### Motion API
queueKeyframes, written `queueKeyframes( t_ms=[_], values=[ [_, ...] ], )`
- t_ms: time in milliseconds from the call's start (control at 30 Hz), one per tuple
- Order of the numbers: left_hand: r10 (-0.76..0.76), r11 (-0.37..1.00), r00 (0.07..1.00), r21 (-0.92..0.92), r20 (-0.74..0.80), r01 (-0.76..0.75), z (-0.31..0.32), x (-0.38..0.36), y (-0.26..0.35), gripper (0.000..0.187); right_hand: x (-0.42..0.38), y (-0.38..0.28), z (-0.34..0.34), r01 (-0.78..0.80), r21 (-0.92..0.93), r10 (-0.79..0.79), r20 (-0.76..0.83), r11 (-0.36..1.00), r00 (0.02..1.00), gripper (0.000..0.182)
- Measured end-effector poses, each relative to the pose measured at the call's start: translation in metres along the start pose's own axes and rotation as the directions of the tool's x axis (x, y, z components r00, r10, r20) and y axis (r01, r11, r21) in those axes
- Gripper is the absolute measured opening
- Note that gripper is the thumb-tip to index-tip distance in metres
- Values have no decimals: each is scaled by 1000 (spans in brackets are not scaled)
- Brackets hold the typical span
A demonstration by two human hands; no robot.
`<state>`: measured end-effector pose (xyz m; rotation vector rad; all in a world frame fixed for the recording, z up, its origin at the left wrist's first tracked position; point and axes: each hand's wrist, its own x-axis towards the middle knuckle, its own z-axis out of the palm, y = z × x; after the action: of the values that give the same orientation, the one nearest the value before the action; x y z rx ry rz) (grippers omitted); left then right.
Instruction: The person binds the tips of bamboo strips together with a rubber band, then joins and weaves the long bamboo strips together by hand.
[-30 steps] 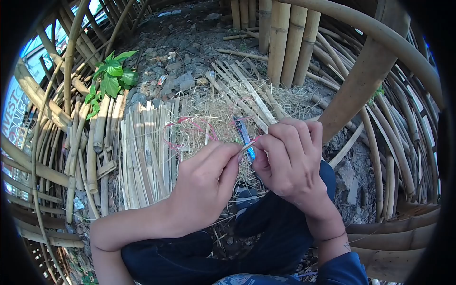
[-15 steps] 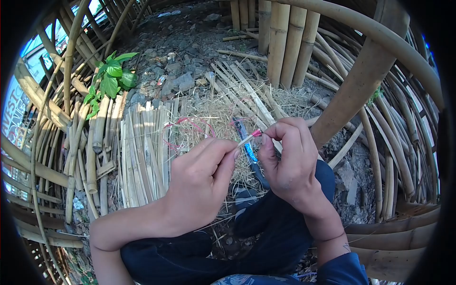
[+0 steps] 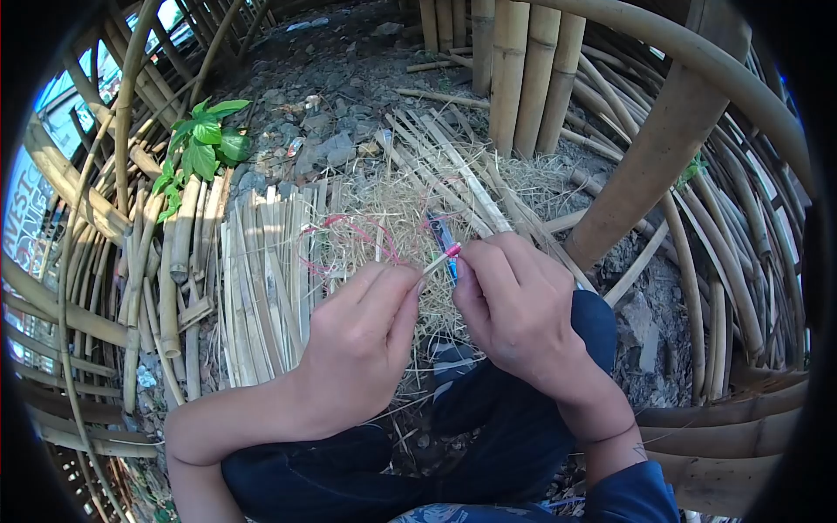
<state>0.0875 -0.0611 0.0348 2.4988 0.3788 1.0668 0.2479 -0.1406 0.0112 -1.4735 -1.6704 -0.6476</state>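
Observation:
My left hand [image 3: 362,327] is closed in a pinch on a thin bamboo stick [image 3: 435,264], which points up and to the right. Bright pink string [image 3: 453,250] is wound round the stick's far tip. Right at that tip, the thumb and forefinger of my right hand [image 3: 523,305] are pinched on the string; the loose end between them is hidden. Beyond the hands a dark tool with a blue label [image 3: 443,235] lies on the shavings, partly covered by my right hand. A loose loop of pink string [image 3: 353,223] rests to its left.
Split bamboo strips [image 3: 261,288] lie side by side at left, and more strips [image 3: 453,166] lie ahead on pale shavings [image 3: 379,205]. A thick bamboo post [image 3: 654,148] leans at right. A green plant [image 3: 205,144] grows at back left among bamboo poles.
My right hand has turned over the stick's tip and moved slightly left, now covering more of the dark tool. The left hand keeps its pinch, with the stick tilted a little more steeply.

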Motion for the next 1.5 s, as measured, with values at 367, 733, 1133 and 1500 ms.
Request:
queueKeyframes(
  t_ms=[367,733,1133,1500],
  values=[
    [38,999,992,-24,123,-35,-2,-10,4,19,-5,5,-6,77,60,-73,-64,995,995,19],
    [9,993,959,111,282,-42,3,-27,-15,19,-10,12,2,-187,398,-32,483,898,875,11],
    [-54,989,937,148,346,2,-69,-34,-71,19,-43,141,-44,-614,583,596,257,533,761,12],
    [-36,894,936,430,350,-126,-117,-38,-95,14,-41,164,-42,-759,283,711,270,586,650,23]
  ],
)
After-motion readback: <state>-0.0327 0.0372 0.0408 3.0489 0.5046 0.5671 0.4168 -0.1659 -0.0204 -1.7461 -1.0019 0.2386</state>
